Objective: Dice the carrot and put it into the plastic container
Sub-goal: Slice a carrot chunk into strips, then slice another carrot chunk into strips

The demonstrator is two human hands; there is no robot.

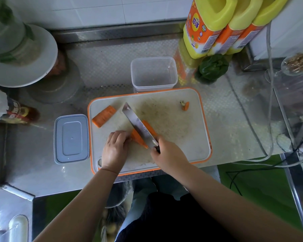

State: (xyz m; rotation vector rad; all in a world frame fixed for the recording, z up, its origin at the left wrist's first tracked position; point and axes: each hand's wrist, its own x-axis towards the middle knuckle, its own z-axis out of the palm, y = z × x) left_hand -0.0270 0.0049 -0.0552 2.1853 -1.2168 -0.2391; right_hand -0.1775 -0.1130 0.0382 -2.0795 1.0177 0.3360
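Carrot piece (137,137) pinned by left hand (115,147); knife (138,125), gripped by right hand (168,152), should be kept vertical, fingertips tucked back

The knife (138,125) handle was hidden inside the right hand (166,151); the picture's top edge cut off three yellow bottles (217,25) at far right.

Steel table (234,109) with embossed, patterned top, raised metal lip along the back edge. Wall (112,11) behind: white tiles, grey grout lines. Floor (262,187) below the front edge: green, crossed by a black cable (234,182). A grey cord (269,84) hangs down at right over the table. Second steel surface (10,198) at lower left, lower than the table. Light diffuse, soft reflections on the metal, no hard shadows.
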